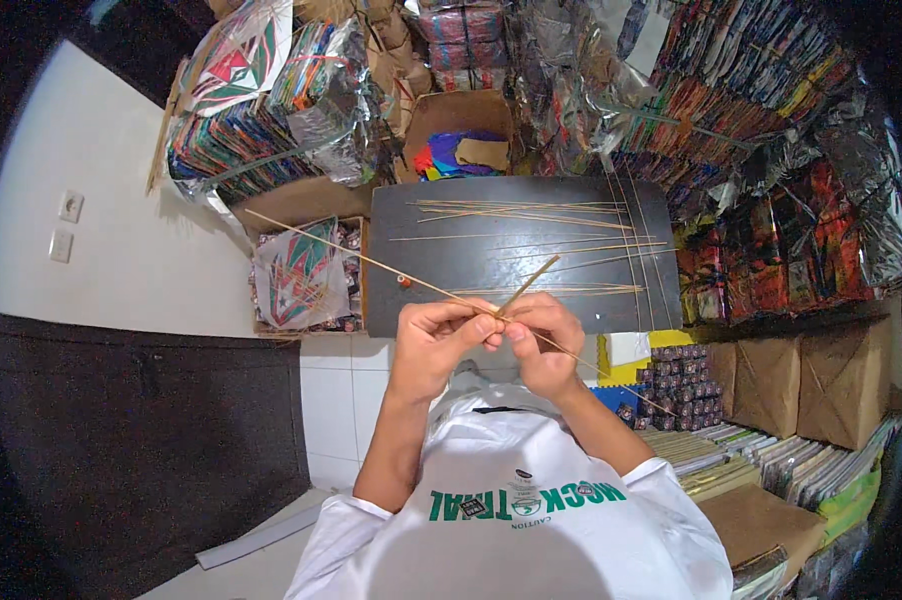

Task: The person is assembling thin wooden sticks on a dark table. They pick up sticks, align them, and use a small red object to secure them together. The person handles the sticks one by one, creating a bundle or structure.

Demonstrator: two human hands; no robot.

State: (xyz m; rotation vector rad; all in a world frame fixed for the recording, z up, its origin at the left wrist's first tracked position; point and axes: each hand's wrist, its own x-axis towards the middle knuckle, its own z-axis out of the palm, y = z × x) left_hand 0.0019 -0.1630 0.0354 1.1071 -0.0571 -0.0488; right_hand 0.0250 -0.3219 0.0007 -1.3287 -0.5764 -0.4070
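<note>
A long thin bamboo stick (346,250) runs slantwise across my front, from the upper left down to the right. My left hand (436,340) pinches it near its middle, thumb and fingers closed. Against it, my right hand (546,345) is also closed, with its fingertips meeting those of the left. A shorter, thicker bamboo stick (531,280) rises from between the fingertips and crosses the long one. The exact joint is hidden by the fingers. Beyond my hands, several thin sticks (531,212) lie spread on the dark table (411,265).
A small orange-and-white spool (404,281) sits on the table's left part. Left of the table stands a cardboard box (301,205) with patterned sheets. Wrapped stacks (261,140) rise behind. At right are small dark boxes (681,385) and large brown cartons (841,380).
</note>
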